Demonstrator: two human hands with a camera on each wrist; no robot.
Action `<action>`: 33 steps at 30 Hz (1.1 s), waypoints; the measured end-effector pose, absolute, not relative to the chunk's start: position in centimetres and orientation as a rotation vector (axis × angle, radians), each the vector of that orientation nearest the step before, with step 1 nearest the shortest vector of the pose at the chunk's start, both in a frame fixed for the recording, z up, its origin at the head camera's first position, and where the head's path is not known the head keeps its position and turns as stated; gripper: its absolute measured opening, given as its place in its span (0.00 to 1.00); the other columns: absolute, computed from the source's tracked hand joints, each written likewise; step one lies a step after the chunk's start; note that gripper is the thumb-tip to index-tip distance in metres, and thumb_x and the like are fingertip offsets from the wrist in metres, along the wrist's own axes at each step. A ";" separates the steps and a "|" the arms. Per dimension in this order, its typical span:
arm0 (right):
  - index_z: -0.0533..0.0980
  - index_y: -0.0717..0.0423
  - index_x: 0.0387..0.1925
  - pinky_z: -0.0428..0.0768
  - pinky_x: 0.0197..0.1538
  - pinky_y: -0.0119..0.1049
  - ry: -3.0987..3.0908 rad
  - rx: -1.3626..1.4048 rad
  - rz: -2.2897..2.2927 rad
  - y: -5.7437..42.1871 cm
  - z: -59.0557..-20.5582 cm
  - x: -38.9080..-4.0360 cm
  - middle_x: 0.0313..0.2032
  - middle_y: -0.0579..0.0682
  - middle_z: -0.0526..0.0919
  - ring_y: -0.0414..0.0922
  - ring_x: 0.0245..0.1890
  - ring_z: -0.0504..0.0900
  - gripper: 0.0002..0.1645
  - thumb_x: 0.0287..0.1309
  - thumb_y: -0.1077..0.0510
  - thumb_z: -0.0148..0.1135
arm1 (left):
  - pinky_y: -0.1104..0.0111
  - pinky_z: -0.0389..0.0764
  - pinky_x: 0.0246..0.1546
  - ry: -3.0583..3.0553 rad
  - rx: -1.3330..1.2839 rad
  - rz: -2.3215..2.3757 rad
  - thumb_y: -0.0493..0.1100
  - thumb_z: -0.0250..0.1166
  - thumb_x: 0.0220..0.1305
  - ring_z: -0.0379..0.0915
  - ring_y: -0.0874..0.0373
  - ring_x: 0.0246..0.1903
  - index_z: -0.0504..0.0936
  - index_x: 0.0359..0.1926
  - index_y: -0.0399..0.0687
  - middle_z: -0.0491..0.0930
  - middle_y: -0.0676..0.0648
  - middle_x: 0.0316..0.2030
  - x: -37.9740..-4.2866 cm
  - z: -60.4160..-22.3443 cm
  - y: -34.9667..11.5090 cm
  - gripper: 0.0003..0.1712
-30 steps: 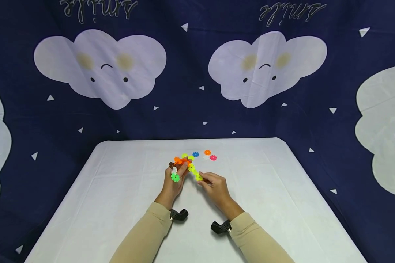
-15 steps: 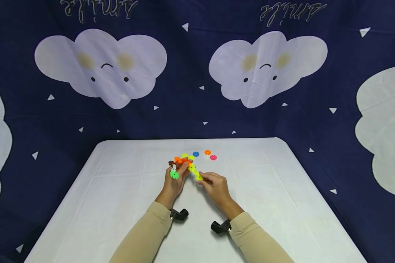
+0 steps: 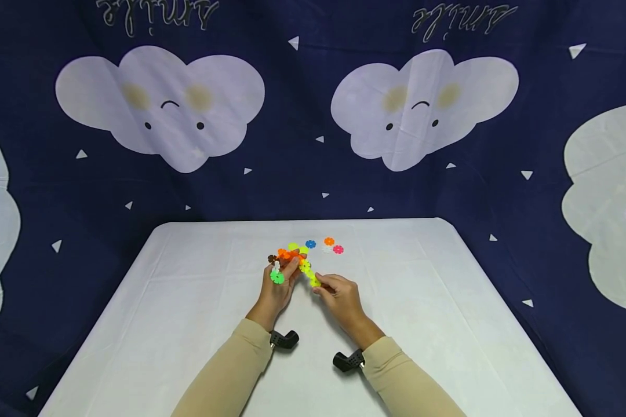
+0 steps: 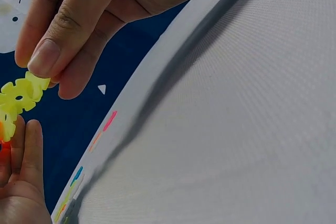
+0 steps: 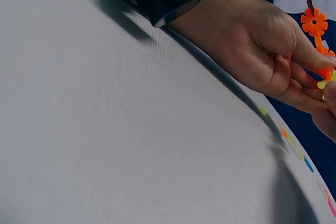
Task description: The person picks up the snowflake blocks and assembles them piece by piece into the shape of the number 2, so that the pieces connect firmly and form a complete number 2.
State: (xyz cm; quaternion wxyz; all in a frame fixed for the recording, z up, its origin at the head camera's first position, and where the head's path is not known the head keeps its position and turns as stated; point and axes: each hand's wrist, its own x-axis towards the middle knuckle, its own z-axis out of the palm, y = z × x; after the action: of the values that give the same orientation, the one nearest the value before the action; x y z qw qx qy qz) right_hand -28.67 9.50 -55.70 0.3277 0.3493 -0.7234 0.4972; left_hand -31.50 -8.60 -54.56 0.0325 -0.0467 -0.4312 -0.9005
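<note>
Notched plastic snowflake discs are joined into a chain. Its yellow discs [image 3: 308,269] stretch between the two hands, and orange discs [image 3: 284,254] lie at the left hand. A brown disc [image 3: 272,259], a white disc [image 3: 276,266] and a green disc [image 3: 277,277] form the other end. My left hand [image 3: 274,291] grips the orange part between thumb and fingers, plainest in the right wrist view, where orange discs [image 5: 314,22] rise above the thumb. My right hand [image 3: 344,296] pinches the yellow end; the left wrist view has its thumb over the last yellow disc [image 4: 38,83].
Loose discs lie on the white table [image 3: 407,324] beyond the hands: blue [image 3: 310,244], orange [image 3: 329,241], pink [image 3: 338,249], white [image 3: 327,249] and yellow [image 3: 293,247]. A dark blue cloth [image 3: 302,116] with clouds hangs behind. Both wrists wear black cameras [image 3: 284,340].
The green and white end of the chain has swung up slightly near my left hand. Both hands keep almost the same place and hold.
</note>
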 end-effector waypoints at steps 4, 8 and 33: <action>0.85 0.75 0.45 0.88 0.38 0.32 -1.872 0.912 1.290 9.4 -55.8 -28.7 0.37 0.61 0.89 0.55 0.30 0.89 0.25 0.40 0.78 0.82 | 0.60 0.79 0.62 -1.341 -0.135 -2.779 0.31 0.65 0.75 0.81 0.50 0.55 0.70 0.66 0.18 0.85 0.38 0.51 -31.5 -54.5 -8.6 0.26; 0.85 0.76 0.44 0.88 0.37 0.32 -1.860 0.906 1.286 9.3 -55.8 -28.8 0.36 0.62 0.89 0.55 0.30 0.89 0.25 0.39 0.78 0.82 | 0.61 0.78 0.63 -1.367 -0.104 -2.783 0.32 0.65 0.75 0.81 0.51 0.56 0.71 0.66 0.20 0.84 0.36 0.55 -31.5 -54.5 -8.5 0.26; 0.79 0.72 0.59 0.90 0.42 0.43 -2.014 0.787 1.544 10.2 -55.9 -29.6 0.44 0.64 0.86 0.57 0.39 0.88 0.28 0.57 0.73 0.77 | 0.60 0.74 0.67 -1.135 -0.120 -2.820 0.33 0.57 0.81 0.73 0.46 0.65 0.61 0.74 0.21 0.70 0.25 0.67 -32.2 -55.0 -8.8 0.29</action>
State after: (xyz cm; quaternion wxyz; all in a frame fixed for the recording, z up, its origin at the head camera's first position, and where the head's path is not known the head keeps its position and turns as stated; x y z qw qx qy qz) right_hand -29.62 10.16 -55.92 0.2398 0.2876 -0.7360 0.5641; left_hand -32.15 -8.76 -55.01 0.0497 -0.0395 -0.3728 -0.9257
